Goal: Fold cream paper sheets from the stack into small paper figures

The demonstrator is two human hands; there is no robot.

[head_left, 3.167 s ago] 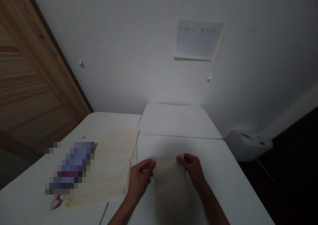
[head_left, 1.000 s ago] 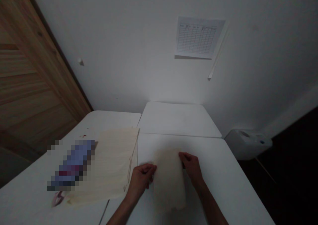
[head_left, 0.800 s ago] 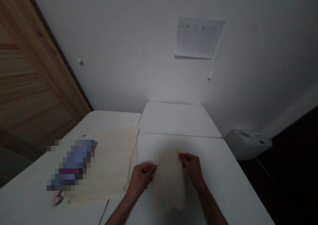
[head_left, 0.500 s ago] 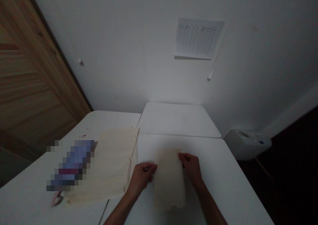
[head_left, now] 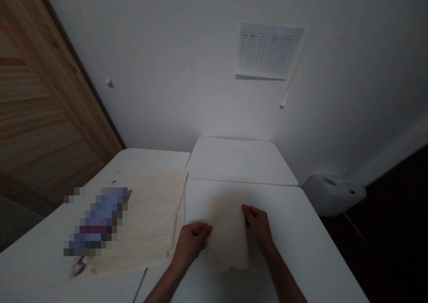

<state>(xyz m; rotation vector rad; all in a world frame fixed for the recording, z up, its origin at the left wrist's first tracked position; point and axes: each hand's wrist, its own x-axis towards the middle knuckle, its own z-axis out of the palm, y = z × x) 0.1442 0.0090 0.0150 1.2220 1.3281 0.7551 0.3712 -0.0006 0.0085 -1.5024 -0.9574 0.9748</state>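
A cream sheet of paper (head_left: 228,234), folded to a narrow strip, lies on the white table (head_left: 294,240) in front of me. My left hand (head_left: 191,244) pinches its left edge with curled fingers. On the opposite side, my right hand (head_left: 258,225) grips the right edge near the top. Both forearms reach in from the bottom of the view.
A stack of cream sheets (head_left: 150,218) lies to the left, next to a blurred blue object (head_left: 96,220) and a small red item (head_left: 76,267). More white tabletops stand behind. A printed chart (head_left: 267,51) hangs on the wall; a white container (head_left: 334,193) sits at right; a wooden door (head_left: 40,111) is at left.
The sheet between my hands has become shorter and its near edge has moved away from me. My hands have shifted only slightly along its edges.
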